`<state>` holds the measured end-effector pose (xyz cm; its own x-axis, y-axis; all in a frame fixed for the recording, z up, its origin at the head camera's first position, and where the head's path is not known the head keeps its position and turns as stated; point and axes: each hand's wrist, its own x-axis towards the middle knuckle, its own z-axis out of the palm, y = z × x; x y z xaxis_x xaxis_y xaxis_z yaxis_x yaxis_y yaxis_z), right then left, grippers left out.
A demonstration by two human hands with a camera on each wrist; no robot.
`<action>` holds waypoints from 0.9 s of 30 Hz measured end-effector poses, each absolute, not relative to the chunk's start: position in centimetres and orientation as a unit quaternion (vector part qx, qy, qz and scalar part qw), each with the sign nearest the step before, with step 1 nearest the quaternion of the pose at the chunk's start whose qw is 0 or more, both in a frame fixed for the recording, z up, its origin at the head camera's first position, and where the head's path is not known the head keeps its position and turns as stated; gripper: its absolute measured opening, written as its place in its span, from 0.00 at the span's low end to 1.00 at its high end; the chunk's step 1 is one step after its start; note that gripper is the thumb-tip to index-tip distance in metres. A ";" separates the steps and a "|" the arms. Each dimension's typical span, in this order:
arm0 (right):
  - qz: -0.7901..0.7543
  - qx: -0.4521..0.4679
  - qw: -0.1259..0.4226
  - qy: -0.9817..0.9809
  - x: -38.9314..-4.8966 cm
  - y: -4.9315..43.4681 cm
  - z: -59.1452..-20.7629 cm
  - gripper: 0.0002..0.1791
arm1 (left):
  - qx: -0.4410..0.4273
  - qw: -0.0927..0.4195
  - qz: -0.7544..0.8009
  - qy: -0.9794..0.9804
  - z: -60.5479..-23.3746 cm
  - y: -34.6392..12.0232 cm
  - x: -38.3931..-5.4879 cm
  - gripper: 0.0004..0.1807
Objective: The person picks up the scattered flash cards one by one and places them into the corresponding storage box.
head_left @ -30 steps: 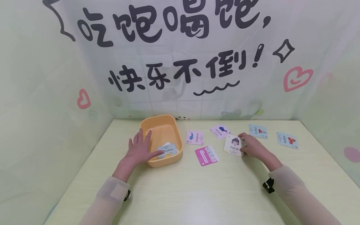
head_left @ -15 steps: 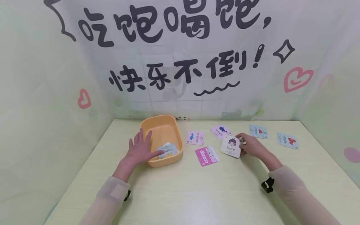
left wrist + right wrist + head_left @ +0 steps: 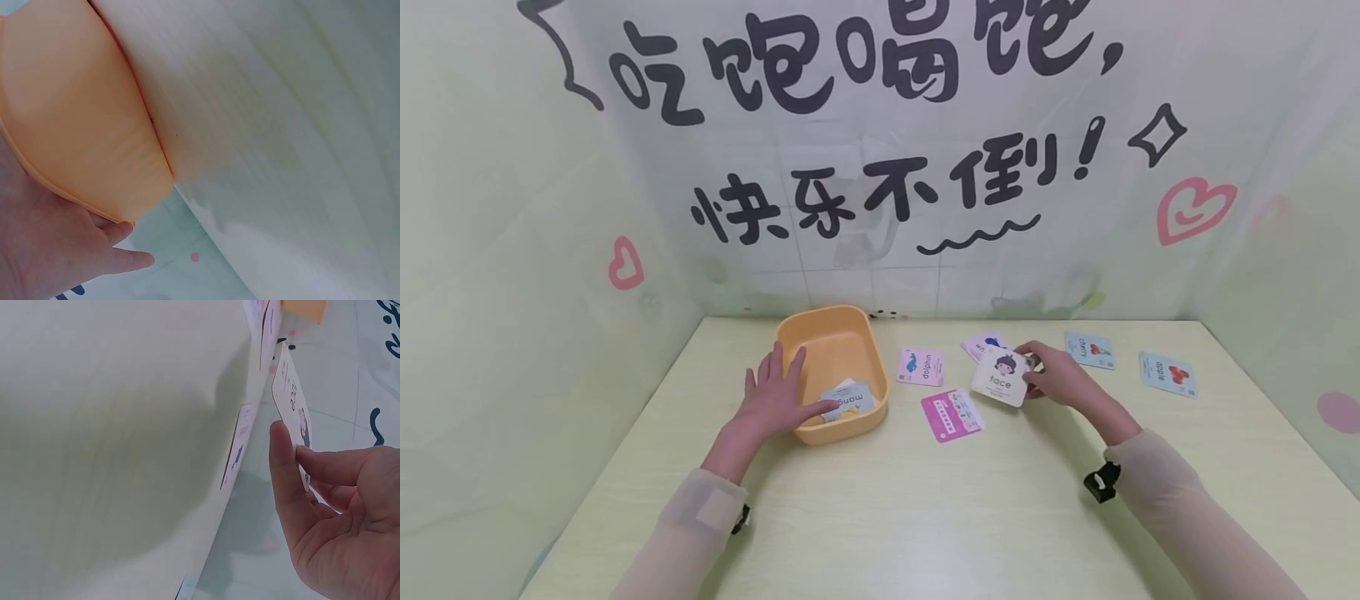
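My right hand [image 3: 1060,377] pinches the white "face" flashcard [image 3: 1000,377] by its right edge. In the right wrist view, thumb and fingers grip one end of the card [image 3: 292,403], raised off the table. Part of the purple "whale" card [image 3: 977,343] is hidden behind it in the head view. On the left, my left hand [image 3: 771,400] spreads its fingers over the near left rim of the orange bin [image 3: 880,358]. Its thumb reaches over a blue "mango" card [image 3: 853,402] lying inside. The left wrist view shows the fingers at the bin's rim [image 3: 69,195].
Between bin and right hand lie the purple "dolphin" card [image 3: 920,367] and a pink card [image 3: 952,415]. Farther right are the blue "cherry" card [image 3: 1090,349] and "apple" card [image 3: 1167,373]. A printed cloth [image 3: 880,283] hangs behind the table.
The "face" card has moved left and up from the table in my right hand, now covering part of the "whale" card. My left hand and the bin have stayed put.
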<state>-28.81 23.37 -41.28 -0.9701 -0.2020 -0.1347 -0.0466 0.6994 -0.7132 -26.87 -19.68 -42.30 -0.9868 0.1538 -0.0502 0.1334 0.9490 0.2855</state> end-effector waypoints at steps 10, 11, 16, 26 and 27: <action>-0.401 -0.085 0.095 0.907 -29.5 21.5 -40.4 0.27 | 0.071 0.038 0.142 0.987 -42.2 -19.7 -26.8 0.64; -0.404 -0.086 0.094 0.906 -29.6 21.3 -40.4 0.27 | 0.071 0.038 0.142 0.987 -42.2 -19.7 -26.8 0.64; -0.419 -0.093 0.091 0.899 -29.8 20.1 -40.1 0.26 | 0.071 0.037 0.143 0.987 -42.2 -19.7 -26.8 0.64; -0.438 -0.104 0.093 0.888 -30.5 17.0 -39.0 0.25 | 0.070 0.037 0.141 0.987 -42.2 -19.6 -26.8 0.64; -0.441 -0.106 0.093 0.886 -30.5 16.7 -38.8 0.25 | 0.069 0.037 0.141 0.987 -42.2 -19.6 -26.8 0.64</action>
